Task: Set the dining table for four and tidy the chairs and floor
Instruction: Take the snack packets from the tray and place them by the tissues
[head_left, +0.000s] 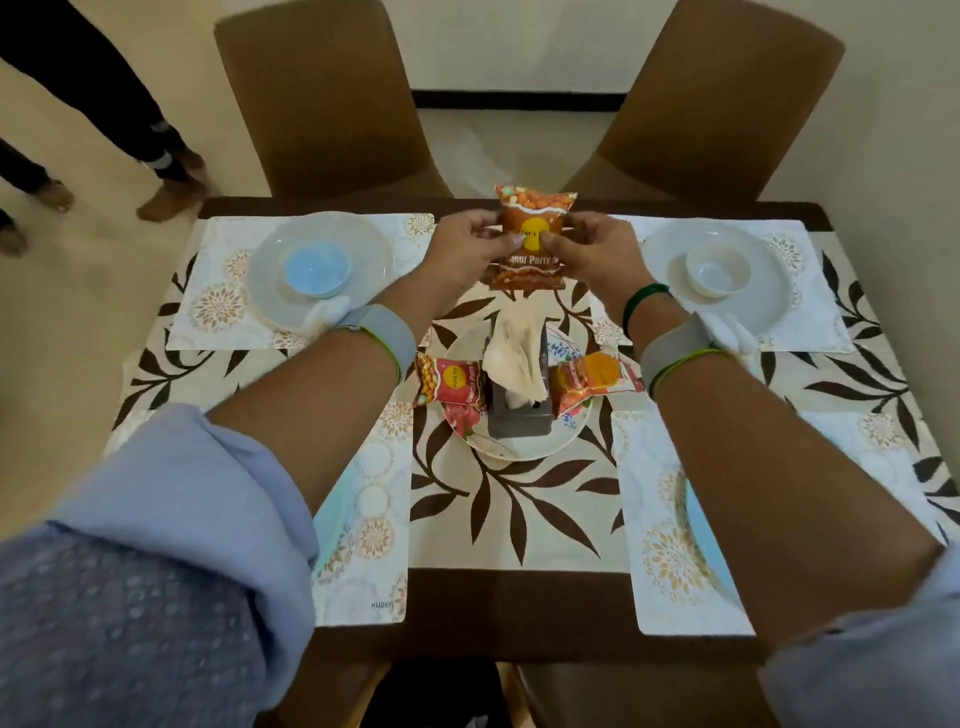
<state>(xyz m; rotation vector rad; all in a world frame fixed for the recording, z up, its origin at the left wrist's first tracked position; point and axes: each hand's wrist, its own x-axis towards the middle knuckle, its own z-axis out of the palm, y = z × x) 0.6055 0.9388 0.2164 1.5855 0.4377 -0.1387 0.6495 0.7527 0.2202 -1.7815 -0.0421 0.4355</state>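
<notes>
Orange packet (531, 218) clamped in left hand (465, 252), right hand (595, 252) grips; two more packets (451, 383) (592, 382), probably snacks.

Brown-leaf tablecloth (519, 499), orange snack packet (531, 236)

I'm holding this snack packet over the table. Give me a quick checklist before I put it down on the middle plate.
1. Orange snack packet pinched by left hand and right hand: ok.
2. Bare rim on floral centre plate, near side: ok.
3. Grey tissue holder upright: ok.
4. Blue bowl and white bowl sit on far plates: ok.
5. Near placemats fully laid: cannot tell, partly hidden.
</notes>
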